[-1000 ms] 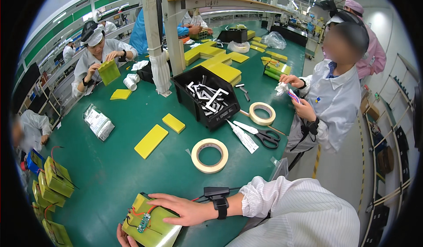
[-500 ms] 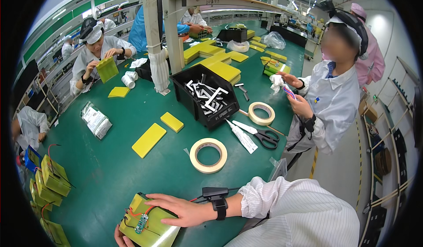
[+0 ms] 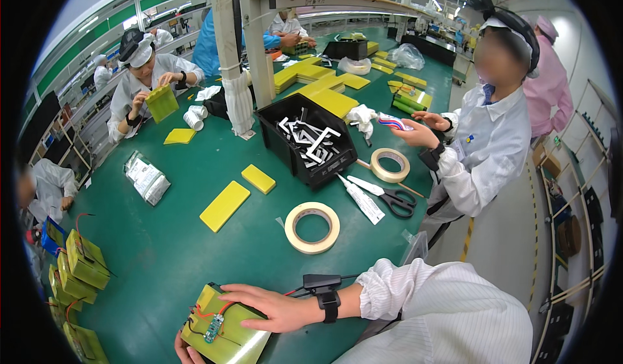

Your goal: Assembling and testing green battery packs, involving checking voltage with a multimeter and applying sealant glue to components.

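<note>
A yellow-green wrapped battery pack (image 3: 241, 333) lies on the green table at the near edge. On its top sit a small green circuit board (image 3: 213, 328) and red and black wires. My left hand (image 3: 186, 351) grips the pack's left side, partly cut off by the lower edge of the view. Across the top rests my right hand (image 3: 276, 307), its fingers stretched out along the far edge and its thumb spread apart on the upper face. A black device is strapped to my right wrist.
Beyond the pack lie a masking tape roll (image 3: 312, 228), two yellow boards (image 3: 225, 206), a white tube (image 3: 363, 200), scissors (image 3: 394, 201) and a black bin (image 3: 305, 144) of strips. More packs (image 3: 85, 261) stand at left. A co-worker (image 3: 490, 124) stands at right.
My hands keep nearly the same hold on the pack; the view has shifted slightly. The co-worker at right has let go of the white cloth, now on the table, and moved a striped tube leftward.
</note>
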`<state>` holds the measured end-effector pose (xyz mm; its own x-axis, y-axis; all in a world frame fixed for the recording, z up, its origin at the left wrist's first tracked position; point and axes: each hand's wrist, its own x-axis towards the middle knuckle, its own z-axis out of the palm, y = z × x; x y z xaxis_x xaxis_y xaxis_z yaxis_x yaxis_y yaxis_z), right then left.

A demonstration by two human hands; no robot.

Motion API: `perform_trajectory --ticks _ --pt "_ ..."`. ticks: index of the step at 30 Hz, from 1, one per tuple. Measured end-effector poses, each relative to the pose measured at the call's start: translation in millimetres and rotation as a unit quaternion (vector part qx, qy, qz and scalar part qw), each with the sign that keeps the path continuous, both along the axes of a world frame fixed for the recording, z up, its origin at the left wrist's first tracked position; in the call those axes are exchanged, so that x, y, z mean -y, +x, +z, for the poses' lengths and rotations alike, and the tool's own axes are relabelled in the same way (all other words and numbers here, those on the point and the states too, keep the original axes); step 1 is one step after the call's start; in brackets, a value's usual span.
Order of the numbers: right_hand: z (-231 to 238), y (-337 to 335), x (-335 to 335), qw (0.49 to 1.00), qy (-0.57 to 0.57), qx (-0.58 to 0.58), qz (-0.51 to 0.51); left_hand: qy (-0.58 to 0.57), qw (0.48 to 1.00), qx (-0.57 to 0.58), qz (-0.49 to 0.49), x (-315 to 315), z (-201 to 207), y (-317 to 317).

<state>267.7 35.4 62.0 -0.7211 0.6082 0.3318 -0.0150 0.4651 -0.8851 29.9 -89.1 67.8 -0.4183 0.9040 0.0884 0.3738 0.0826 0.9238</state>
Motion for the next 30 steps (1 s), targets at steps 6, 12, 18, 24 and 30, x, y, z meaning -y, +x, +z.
perform_trajectory --ticks 6,12,18,24,30 --pt "0 -1 0 1.000 0.005 -0.006 -0.004 -0.006 1.000 -0.030 0.002 0 4 0" --pt "-3 -2 0 1.000 0.012 -0.003 -0.002 -0.018 1.000 -0.009 0.007 0 11 5" --pt "-7 -2 -1 1.000 0.017 -0.005 0.000 -0.010 1.000 -0.022 0.000 -1 4 1" --pt "-5 0 0 1.000 0.019 -0.014 -0.007 -0.041 0.998 0.014 0.034 4 -84 -73" --pt "-10 -3 0 0.999 0.026 -0.025 -0.016 -0.094 0.988 0.116 0.032 4 -144 -137"
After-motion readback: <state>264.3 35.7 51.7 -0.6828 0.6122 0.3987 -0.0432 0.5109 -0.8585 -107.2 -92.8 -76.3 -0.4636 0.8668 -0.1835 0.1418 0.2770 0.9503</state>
